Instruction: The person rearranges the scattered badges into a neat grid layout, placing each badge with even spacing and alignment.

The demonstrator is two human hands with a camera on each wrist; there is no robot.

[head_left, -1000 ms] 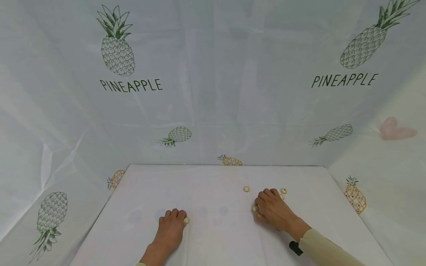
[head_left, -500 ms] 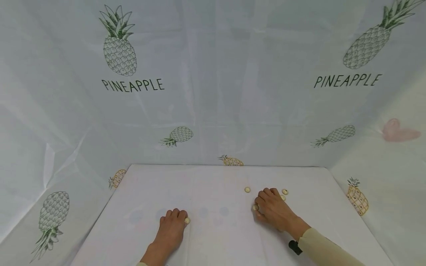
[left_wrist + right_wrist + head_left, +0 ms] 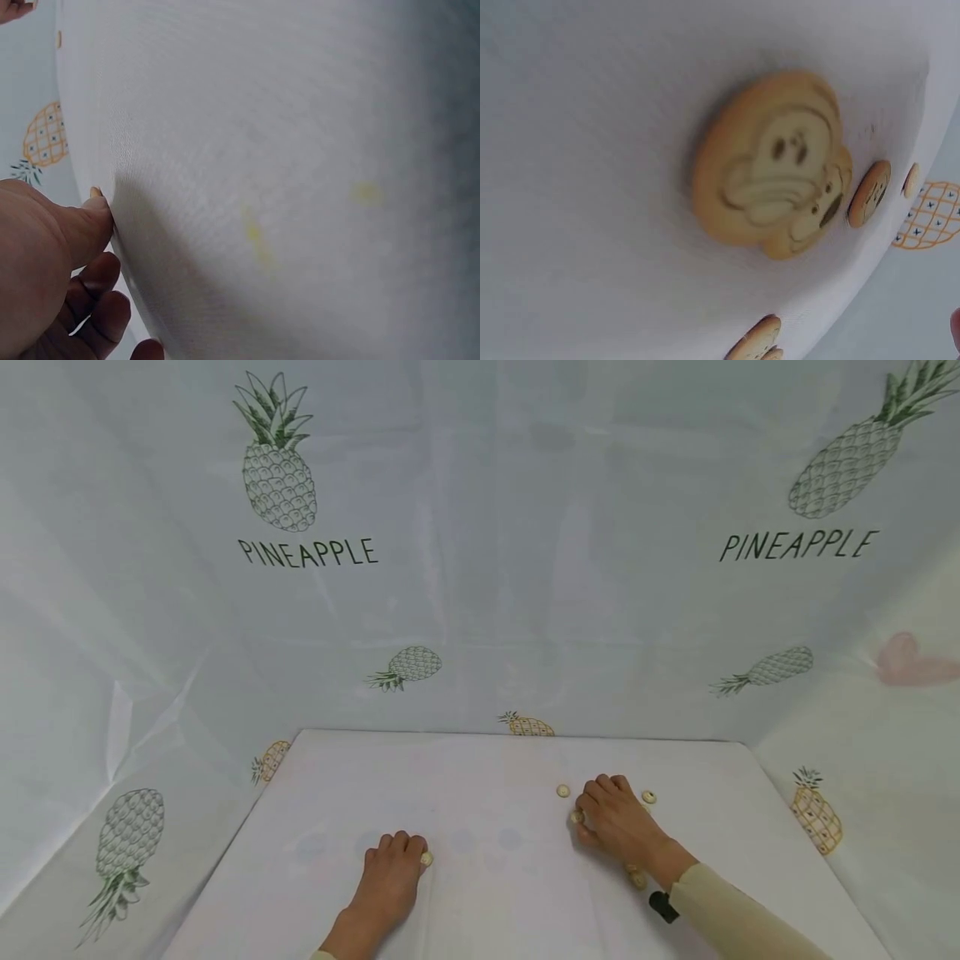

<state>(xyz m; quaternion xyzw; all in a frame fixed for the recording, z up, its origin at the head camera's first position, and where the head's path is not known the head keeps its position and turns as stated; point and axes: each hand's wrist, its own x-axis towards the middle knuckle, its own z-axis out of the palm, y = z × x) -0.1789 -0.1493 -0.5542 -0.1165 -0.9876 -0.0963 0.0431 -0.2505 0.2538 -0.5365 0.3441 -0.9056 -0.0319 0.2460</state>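
Observation:
On the white-covered table, my left hand [image 3: 390, 877] rests at the left with fingers curled, its thumb and forefinger at a small round cookie [image 3: 426, 858]. In the left wrist view, the thumb covers most of that cookie [image 3: 95, 192]. Farther right, my right hand [image 3: 618, 822] pinches another cookie [image 3: 577, 817] at its thumb side. Below the right wrist lie overlapping cookies [image 3: 637, 878], partly covered. The right wrist view shows a cookie with a stamped animal face [image 3: 769, 157] overlapping a second face cookie [image 3: 817, 214]; only a bit of a finger [image 3: 956, 328] appears there.
One loose cookie [image 3: 563, 791] lies beyond the right hand, another [image 3: 648, 797] to its right. A black wrist strap [image 3: 663, 907] shows by the right sleeve. A pineapple-printed white sheet [image 3: 487, 568] rises behind and beside the table [image 3: 495, 902].
The head view has turned slightly left. My right hand has shifted a little forward with its cookie, and more of the cookies by the wrist shows. My left hand stays in place.

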